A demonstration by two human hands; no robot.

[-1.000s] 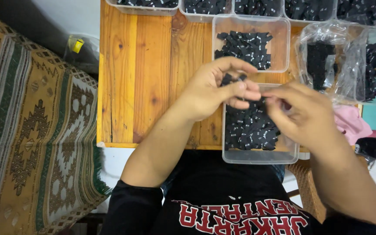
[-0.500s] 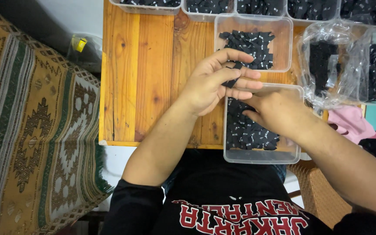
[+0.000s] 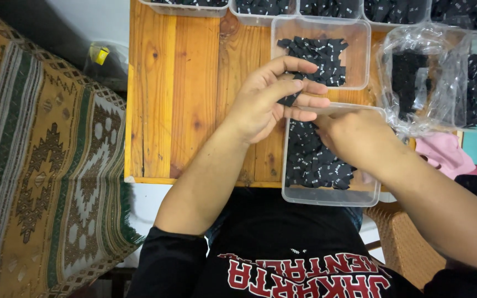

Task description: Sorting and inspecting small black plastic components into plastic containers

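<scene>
Pinched between the thumb and fingers of the left hand is a small stack of black fabric labels, held just above the middle of the frame. Its fingers curl closed around the stack, with the index finger arched over the top. Right of it, the right hand reaches palm-down into a clear rectangular plastic container at the lower centre, which is filled with loose black labels; its fingertips are hidden among them, so whether they grasp anything cannot be told. Both containers sit on a wooden slatted table. A second clear plastic tub of black labels stands just beyond the hands, at the upper centre. A crumpled clear plastic bag holding more black pieces lies at the upper right. A patterned woven rug covers the left of the frame.
</scene>
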